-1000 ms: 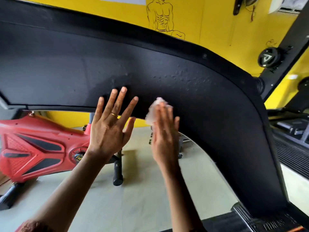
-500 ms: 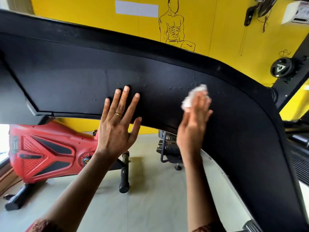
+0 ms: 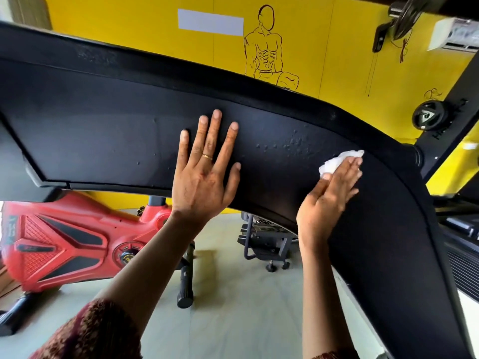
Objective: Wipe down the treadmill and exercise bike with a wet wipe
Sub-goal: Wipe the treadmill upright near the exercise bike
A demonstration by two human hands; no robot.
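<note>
Though crumpled, white wipe [image 3: 334, 163].

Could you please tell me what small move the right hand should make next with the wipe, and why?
Probably slide the wipe leftward across the speckled patch. The right hand presses it flat on the treadmill panel near the upper edge, and the specks lie between it and the left hand, which rests flat on the panel.
</note>
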